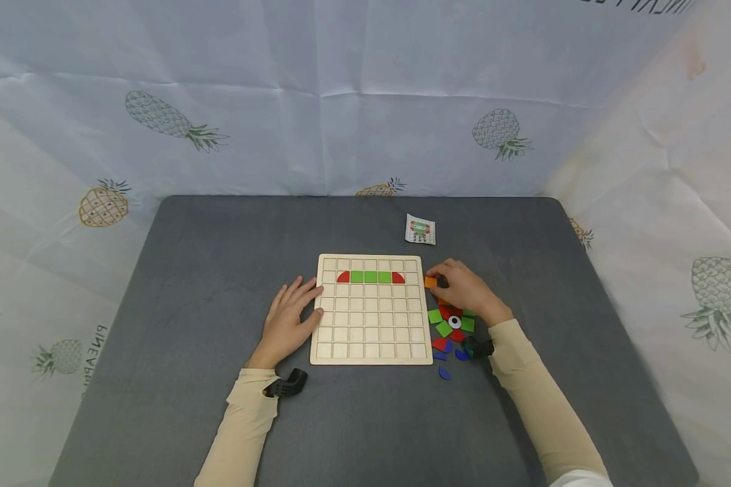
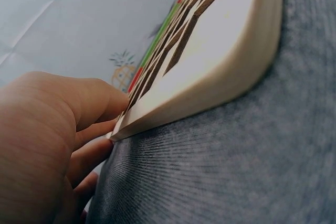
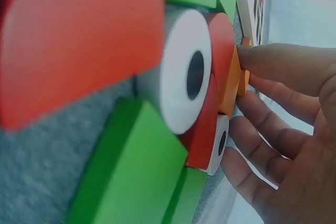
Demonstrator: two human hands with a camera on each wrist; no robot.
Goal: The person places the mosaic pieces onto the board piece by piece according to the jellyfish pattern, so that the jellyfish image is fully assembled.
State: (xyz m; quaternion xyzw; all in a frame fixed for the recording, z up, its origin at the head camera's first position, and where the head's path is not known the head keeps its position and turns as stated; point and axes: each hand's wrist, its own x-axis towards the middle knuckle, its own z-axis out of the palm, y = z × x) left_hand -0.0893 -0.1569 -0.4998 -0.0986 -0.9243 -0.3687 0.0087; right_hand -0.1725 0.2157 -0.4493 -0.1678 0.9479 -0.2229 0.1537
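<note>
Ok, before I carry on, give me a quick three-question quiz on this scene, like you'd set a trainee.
1. Count: how many green square pieces sit on the pale wooden grid board?
2. True or false: the left hand touches the board's left edge.
3. Choose: what is at the fingertips of the right hand?
a) a blue curved piece
b) an orange squarish piece
c) a white round piece with a black dot

Key:
1. Three, in one row between two red quarter-round pieces.
2. True.
3. b.
</note>
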